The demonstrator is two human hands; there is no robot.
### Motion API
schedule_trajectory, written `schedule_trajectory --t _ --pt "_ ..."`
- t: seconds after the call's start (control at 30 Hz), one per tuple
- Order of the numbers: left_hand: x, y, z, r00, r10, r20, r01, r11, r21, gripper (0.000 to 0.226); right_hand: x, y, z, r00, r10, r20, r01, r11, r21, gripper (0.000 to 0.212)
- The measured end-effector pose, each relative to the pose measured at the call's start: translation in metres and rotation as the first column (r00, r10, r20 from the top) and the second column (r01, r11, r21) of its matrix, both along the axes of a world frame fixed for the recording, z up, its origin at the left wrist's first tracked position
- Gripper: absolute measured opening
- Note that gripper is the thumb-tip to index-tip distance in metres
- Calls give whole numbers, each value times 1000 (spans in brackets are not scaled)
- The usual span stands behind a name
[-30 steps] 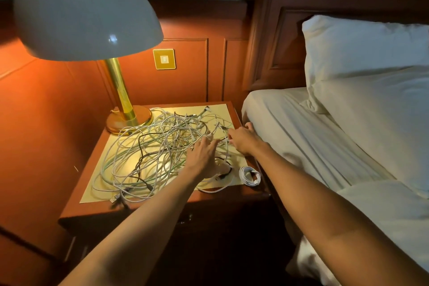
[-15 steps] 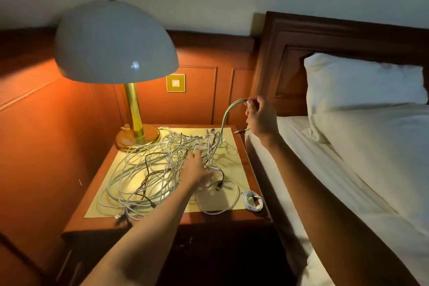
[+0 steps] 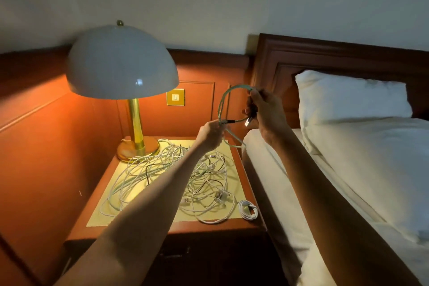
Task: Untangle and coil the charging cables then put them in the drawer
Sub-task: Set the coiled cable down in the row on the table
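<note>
A tangle of white, green and black charging cables [image 3: 176, 176] lies spread over the nightstand top [image 3: 234, 223]. A pale green cable [image 3: 222, 107] is lifted above it in a loop. My right hand [image 3: 267, 111] grips the upper part of the loop, with a USB plug hanging below its fingers. My left hand [image 3: 210, 134] pinches the green cable lower down, beside a dark connector. The cable's tail drops back to the nightstand. A small coiled white cable [image 3: 248, 209] lies apart at the front right corner. The drawer front below is dark and hard to make out.
A brass lamp [image 3: 137, 123] with a wide white dome shade stands at the back left of the nightstand. The bed [image 3: 290, 169] with white sheets and a pillow [image 3: 348, 97] borders the nightstand on the right. Wood panelling with a wall switch [image 3: 175, 97] runs behind.
My right hand has lifted the green cable up out of the tangle. My left hand left the pile and rose to pinch the same cable. The camera has tilted upward.
</note>
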State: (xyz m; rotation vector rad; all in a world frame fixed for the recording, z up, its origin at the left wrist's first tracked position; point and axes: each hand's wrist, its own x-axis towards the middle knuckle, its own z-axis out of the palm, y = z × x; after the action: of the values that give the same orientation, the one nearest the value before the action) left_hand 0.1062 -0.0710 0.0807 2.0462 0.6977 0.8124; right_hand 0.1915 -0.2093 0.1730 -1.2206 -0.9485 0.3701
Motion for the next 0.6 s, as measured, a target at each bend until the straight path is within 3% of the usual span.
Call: schedule_trajectory --t 0.1,0.17,0.33,0.4,0.5,0.6 --pt "-31 18 32 988 15 154 -23 998 54 25 3 -25 16 998 -61 19 62 998 -34 25" --pt "-63 24 59 986 -31 165 13 994 109 24 1 -44 25 996 -74 58 81 990 -115 25" --pt "-153 19 106 991 -12 -133 58 934 352 26 -28 -83 38 970 91 223 3 922 -387 11" --pt "-183 6 116 984 -26 -177 90 925 369 21 -45 -96 42 943 260 207 -136 871 -472 10" --pt "-220 -12 133 950 -49 -308 167 913 372 21 -77 -115 49 830 491 264 -245 746 -619 11" --pt "-250 -17 132 887 87 -454 97 925 366 22 -109 -128 51 816 537 212 -329 734 -594 12"
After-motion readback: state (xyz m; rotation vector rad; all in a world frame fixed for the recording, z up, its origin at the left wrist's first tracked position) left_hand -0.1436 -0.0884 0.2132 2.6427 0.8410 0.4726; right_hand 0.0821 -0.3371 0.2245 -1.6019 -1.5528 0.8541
